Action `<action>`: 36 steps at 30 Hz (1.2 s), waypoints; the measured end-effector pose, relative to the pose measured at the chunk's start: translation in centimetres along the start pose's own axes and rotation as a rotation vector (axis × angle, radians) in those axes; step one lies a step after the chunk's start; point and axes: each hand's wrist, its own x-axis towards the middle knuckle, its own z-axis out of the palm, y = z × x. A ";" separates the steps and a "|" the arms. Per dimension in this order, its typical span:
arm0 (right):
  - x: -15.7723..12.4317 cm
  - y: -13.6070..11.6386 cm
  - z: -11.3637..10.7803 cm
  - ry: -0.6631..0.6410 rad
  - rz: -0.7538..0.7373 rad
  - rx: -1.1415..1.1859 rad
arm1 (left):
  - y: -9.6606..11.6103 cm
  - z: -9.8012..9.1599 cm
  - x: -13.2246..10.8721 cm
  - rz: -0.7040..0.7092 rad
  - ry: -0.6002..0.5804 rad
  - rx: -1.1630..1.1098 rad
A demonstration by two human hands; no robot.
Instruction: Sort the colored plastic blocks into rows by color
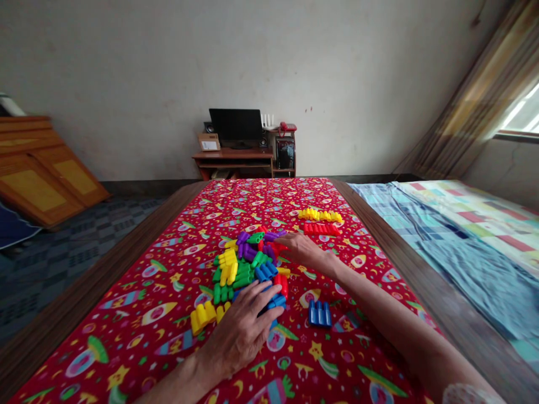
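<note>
A heap of plastic building blocks (pixel 242 266), yellow, green, purple, blue and red, lies mid-table on a red cloth printed with rockets (pixel 160 292). My left hand (pixel 244 328) rests flat on the near edge of the heap, fingers spread over blue blocks. My right hand (pixel 301 248) reaches into the heap's far right side, its fingertips among purple and red blocks; what they grip, if anything, is hidden. A row of yellow blocks (pixel 320 215) and a row of red blocks (pixel 322 229) lie set apart beyond the right hand. A blue block piece (pixel 320 314) lies alone near my right forearm.
The wooden table edge (pixel 455 314) borders the cloth on both sides. A bed with a checked blanket (pixel 463 235) stands to the right. A desk with a monitor (pixel 236 128) is against the far wall. A wooden panel (pixel 46 179) leans at the left.
</note>
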 end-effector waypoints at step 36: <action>-4.8 8.6 -7.3 0.024 0.507 0.020 | 0.0 0.0 -0.2 -0.002 0.007 -0.004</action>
